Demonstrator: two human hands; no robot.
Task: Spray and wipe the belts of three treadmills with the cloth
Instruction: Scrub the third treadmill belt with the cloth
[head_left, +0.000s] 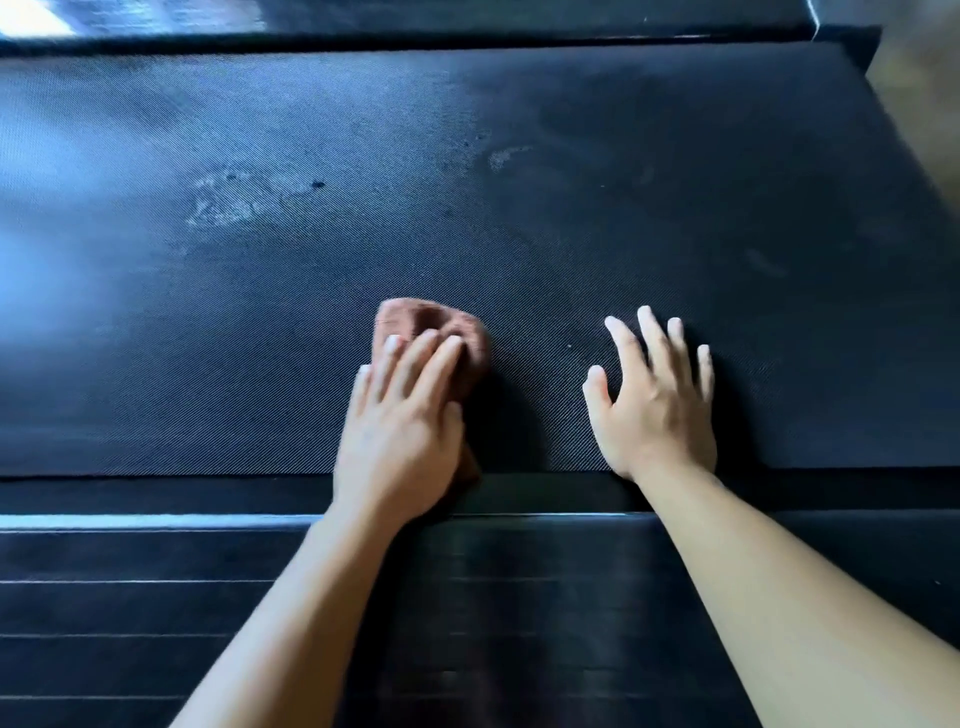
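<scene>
While left hand (400, 426) presses cloth (422, 316) — smudges (223, 205).

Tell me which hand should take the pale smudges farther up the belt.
Left. The left hand presses the brown cloth on the belt, and the larger smudge lies ahead and to its left. The right hand rests on the belt, fingers spread, holding nothing.
</scene>
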